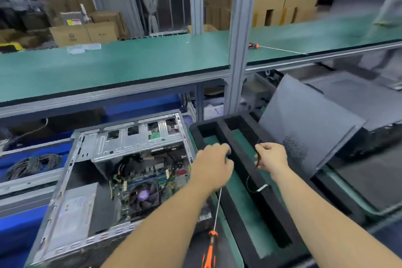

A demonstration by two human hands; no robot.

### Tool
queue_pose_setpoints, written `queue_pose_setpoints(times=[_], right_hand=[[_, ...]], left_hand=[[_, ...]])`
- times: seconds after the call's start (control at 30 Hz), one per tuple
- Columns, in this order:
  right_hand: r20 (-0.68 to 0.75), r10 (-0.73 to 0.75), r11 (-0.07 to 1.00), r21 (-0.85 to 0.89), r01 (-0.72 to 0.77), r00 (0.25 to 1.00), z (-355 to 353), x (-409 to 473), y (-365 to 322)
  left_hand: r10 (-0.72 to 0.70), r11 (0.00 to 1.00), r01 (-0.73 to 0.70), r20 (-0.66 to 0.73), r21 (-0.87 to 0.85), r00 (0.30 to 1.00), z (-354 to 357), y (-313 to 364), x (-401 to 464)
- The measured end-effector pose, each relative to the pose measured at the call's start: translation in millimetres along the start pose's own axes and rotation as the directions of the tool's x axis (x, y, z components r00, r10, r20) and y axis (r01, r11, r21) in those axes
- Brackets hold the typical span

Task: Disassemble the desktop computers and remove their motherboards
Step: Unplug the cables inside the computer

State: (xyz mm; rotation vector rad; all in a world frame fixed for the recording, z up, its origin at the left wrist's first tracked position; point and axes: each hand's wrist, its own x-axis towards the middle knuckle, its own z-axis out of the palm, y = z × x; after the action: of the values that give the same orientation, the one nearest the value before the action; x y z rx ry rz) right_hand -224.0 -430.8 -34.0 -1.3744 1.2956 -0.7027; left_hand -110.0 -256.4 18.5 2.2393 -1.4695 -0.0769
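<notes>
A: Green-matted bench [130, 65] across the back, spare screwdriver [253, 45] lying on it. Below, opened desktop case [91, 191] on its side, left of centre. Grey side panel [304, 119] propped at the right.

B: Motherboard?

A: Still inside the case, motherboard [141, 178] flat on the bottom wall, CPU fan [144, 196] on top. Not out yet by the look of it.

B: Tray?

A: Black foam tray [241, 183] just right of the case, long slots running near to far.

B: Hands?

A: Both over the tray, not the case. Left hand [212, 166] curled, resting at the tray's left rail; holding anything or not, cannot tell. Right hand [272, 156] pinching a thin black cable [257, 160], white connector [262, 188] dangling above the right slot.

B: Tool?

A: Orange-handled screwdriver [210, 250] beside the case's near right corner, shaft pointing away, along the tray's axis, tip under the left wrist.

B: Geometry for next?

A: Board down-left of both hands; left hand nearer, same for the screwdriver. Likely drop cable in slot first, then back into the case.
</notes>
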Motion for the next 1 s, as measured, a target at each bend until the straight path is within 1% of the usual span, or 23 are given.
queue_pose_setpoints(times=[0.07, 0.1, 0.2, 0.27, 0.33, 0.43, 0.53, 0.6, 0.67, 0.7, 0.73, 0.77, 0.8, 0.83, 0.87, 0.9, 0.93, 1.0], right_hand=[[-0.023, -0.014, 0.985, -0.173, 0.010, 1.000, -19.0, 30.5, 24.6], [-0.003, -0.011, 0.966, -0.260, 0.010, 1.000, -27.8, 44.3, 36.1], [0.091, 0.071, 0.839, -0.545, -0.010, 0.993, -49.3, 75.5, 63.4], [0.121, 0.122, 0.800, -0.599, -0.026, 0.985, -57.1, 85.2, 71.9], [0.162, 0.140, 0.835, -0.549, -0.029, 0.977, -55.4, 88.4, 72.6], [0.230, 0.119, 0.896, -0.445, -0.004, 0.966, -33.6, 87.2, 55.6], [0.320, -0.022, 0.937, -0.324, 0.131, 0.947, 11.8, 67.9, 17.9], [0.368, -0.150, 0.932, -0.256, 0.255, 0.918, 48.9, 37.7, -17.4], [0.365, -0.325, 0.884, -0.209, 0.417, 0.872, 82.9, -2.9, -52.5], [0.346, -0.435, 0.835, -0.189, 0.516, 0.831, 98.0, -23.6, -66.6], [0.337, -0.540, 0.769, -0.173, 0.615, 0.771, 112.5, -43.6, -78.3], [0.356, -0.613, 0.703, -0.163, 0.693, 0.705, 126.2, -63.9, -87.4], [0.407, -0.653, 0.641, -0.152, 0.752, 0.639, 139.6, -81.7, -92.9], [0.484, -0.653, 0.599, -0.140, 0.788, 0.583, 152.7, -97.0, -94.2], [0.566, -0.623, 0.575, -0.136, 0.807, 0.539, 165.4, -110.0, -91.4], [0.642, -0.566, 0.565, -0.155, 0.810, 0.518, 177.6, -122.2, -86.0], [0.695, -0.500, 0.561, -0.195, 0.804, 0.517, 189.2, -130.4, -77.8], [0.735, -0.395, 0.560, -0.283, 0.778, 0.552, 206.3, -137.8, -58.9]], left_hand=[[-0.005, 1.000, 0.004, 0.059, 0.017, 0.998, 24.2, 17.3, 11.3], [-0.012, 1.000, 0.010, 0.085, 0.029, 0.996, 35.5, 22.9, 16.0], [-0.025, 0.997, 0.012, 0.161, 0.080, 0.987, 58.8, 31.5, 27.6], [-0.016, 0.991, -0.011, 0.204, 0.130, 0.979, 65.4, 32.1, 34.0], [-0.022, 0.987, -0.014, 0.216, 0.163, 0.976, 65.3, 29.2, 38.9], [-0.051, 0.983, 0.019, 0.174, 0.184, 0.983, 56.1, 18.9, 45.0], [-0.097, 0.979, 0.073, 0.123, 0.189, 0.988, 33.3, 2.9, 41.3], [-0.120, 0.975, 0.104, 0.073, 0.198, 0.990, 11.3, -14.5, 30.4], [-0.156, 0.971, 0.152, 0.004, 0.187, 0.988, -15.5, -39.5, 12.7], [-0.183, 0.966, 0.185, -0.029, 0.179, 0.983, -30.5, -54.6, 1.4], [-0.216, 0.957, 0.223, -0.057, 0.183, 0.975, -46.1, -71.1, -12.0], [-0.246, 0.943, 0.255, -0.068, 0.212, 0.967, -61.5, -89.0, -27.5], [-0.271, 0.921, 0.276, -0.058, 0.273, 0.961, -75.7, -108.7, -44.4], [-0.301, 0.891, 0.296, -0.039, 0.344, 0.953, -88.5, -128.7, -61.9], [-0.340, 0.859, 0.321, -0.025, 0.399, 0.940, -99.4, -148.3, -79.9], [-0.381, 0.836, 0.353, -0.019, 0.420, 0.924, -108.2, -167.1, -97.7], [-0.412, 0.832, 0.384, -0.018, 0.401, 0.911, -113.5, -183.1, -112.9], [-0.429, 0.853, 0.407, -0.005, 0.327, 0.903, -117.1, -202.0, -128.0]])
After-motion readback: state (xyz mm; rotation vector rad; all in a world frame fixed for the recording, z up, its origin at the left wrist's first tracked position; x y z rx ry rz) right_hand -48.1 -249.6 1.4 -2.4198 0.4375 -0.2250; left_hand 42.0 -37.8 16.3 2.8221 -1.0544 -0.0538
